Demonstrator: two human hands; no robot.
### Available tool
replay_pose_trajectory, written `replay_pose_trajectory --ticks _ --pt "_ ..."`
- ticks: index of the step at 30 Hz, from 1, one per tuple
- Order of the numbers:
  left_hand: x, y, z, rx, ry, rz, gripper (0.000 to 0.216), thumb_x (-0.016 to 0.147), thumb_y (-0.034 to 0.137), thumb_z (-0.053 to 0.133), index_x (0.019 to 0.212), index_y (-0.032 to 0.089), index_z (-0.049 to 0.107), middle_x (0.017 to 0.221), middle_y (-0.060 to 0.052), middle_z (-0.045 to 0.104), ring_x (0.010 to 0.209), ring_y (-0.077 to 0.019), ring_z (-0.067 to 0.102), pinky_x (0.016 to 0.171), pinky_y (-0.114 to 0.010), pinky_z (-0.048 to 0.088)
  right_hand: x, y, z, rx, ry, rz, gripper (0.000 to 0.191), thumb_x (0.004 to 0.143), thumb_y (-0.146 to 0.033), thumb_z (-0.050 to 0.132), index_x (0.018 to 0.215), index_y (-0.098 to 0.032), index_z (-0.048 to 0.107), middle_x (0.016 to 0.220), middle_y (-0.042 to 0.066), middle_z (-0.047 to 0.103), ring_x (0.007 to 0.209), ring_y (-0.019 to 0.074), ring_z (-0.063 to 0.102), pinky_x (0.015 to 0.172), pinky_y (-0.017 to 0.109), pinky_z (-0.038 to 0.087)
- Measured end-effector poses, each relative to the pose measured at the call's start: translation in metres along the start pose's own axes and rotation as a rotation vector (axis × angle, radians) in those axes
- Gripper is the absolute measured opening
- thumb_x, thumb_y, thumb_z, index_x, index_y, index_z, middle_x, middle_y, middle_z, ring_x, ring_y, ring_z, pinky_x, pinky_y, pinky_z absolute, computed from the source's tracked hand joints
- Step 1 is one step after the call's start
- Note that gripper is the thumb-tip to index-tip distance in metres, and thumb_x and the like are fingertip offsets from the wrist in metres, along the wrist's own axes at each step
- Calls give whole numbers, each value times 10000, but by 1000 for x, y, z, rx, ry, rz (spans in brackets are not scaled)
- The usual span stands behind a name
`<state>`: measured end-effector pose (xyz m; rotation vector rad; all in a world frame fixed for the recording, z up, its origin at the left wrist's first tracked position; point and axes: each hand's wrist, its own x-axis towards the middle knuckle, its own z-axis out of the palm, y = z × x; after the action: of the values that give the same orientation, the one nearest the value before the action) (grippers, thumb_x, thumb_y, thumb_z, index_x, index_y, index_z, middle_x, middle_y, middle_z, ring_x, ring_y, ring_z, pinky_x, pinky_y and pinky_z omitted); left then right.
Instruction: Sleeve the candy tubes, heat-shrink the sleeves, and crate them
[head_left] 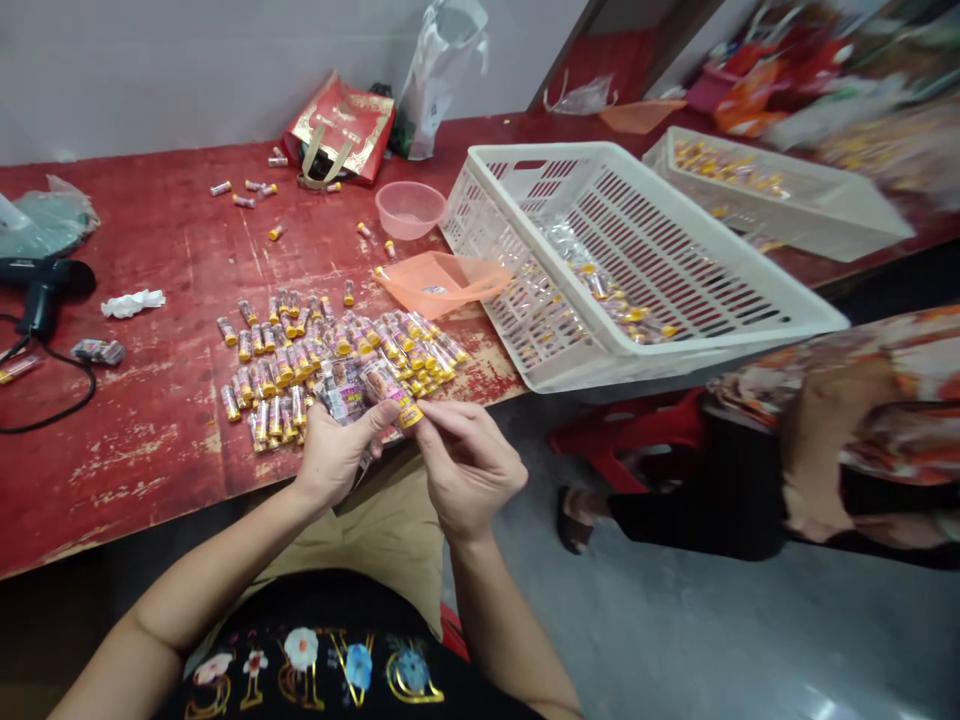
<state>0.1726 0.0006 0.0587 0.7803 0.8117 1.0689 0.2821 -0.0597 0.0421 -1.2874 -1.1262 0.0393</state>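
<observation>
While the large white slotted plastic crate (551, 340) sits on the red, paint-worn tabletop (172, 400), here's the action, out in front of it and to its left: a small cylindrical tube (381, 382) is up in both hands, just past the table's near edge. And what a look it has, a clear, shiny upper part, pink-and-purple printing around the middle, a bright yellow end tilted down toward the wearer! The left hand (335, 455) has its thumb clamped over the tube, with a dark-printed, glossy clear packet (343, 388) beneath; the right hand (474, 470) pinches the yellow end, thumb and forefinger close together. Left of the crate, a crowded spread of matching yellow-ended tubes (281, 365) covers the table, some upright, some lying over. Right by the crate's left wall, there's a translucent orange plastic bag (439, 280), and beyond that, near the crate's far left corner, a round pink plastic bowl (410, 212).
</observation>
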Motion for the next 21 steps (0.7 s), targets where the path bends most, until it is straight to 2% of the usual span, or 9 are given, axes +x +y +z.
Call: replay_pose_trajectory --ticks 7,11,15,18,21 --pt "4 3 4 -55 13 -39 499 513 449 983 690 142 632 542 46 576 346 -47 437 335 -191 336 4 5 8 -52 57 -37 149 859 -161 751 960 -258 802 833 32 741 727 160 692 651 305 586" --pt "5 2 5 -56 23 -26 506 498 426 993 726 134 650 568 46 596 350 -41 435 334 -186 344 3 8 11 4 61 -30 186 849 -127 754 967 -262 802 843 25 736 738 151 688 653 291 574" --pt "10 0 1 -66 55 -39 521 518 451 985 745 129 644 588 46 603 356 -33 430 337 -180 348 5 12 11 51 -35 -14 224 872 -136 724 1043 -263 795 917 43 746 801 165 704 670 296 574" --pt "22 4 -8 -124 81 -64 556 572 510 954 859 127 671 690 -1 680 429 -64 528 362 -175 384 33 31 21 21 -136 -37 155 900 -189 693 1004 -237 797 904 49 755 811 171 701 710 306 567" --pt "36 11 -24 -231 123 -72 566 686 516 894 1040 130 679 804 -52 737 587 -124 672 405 -162 422 94 72 59 -191 -291 -27 189 943 -274 626 976 -184 789 916 72 755 803 168 690 741 299 546"
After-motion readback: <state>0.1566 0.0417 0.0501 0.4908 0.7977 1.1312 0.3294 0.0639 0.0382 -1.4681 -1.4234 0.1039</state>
